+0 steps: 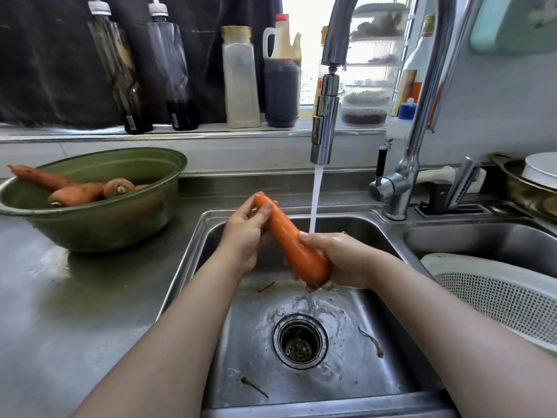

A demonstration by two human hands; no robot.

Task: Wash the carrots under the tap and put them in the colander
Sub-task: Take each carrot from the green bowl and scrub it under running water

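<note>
A thick orange carrot (289,239) slants over the steel sink (211,230), its thin end up and to the left. My left hand (245,235) curls round the upper part near the tip. My right hand (337,260) grips the fat lower end. Water runs from the tap (324,128) in a stream that lands on my right hand. A white perforated colander (500,294) lies at the right edge, in the second basin. A green bowl (99,224) on the left counter holds several unwashed carrots (77,193).
Sauce and oil bottles (281,73) line the window sill behind the sink. A knife block (452,191) and stacked dishes (539,173) stand at the back right. The drain (300,340) sits in the wet sink floor, with a few root scraps around it.
</note>
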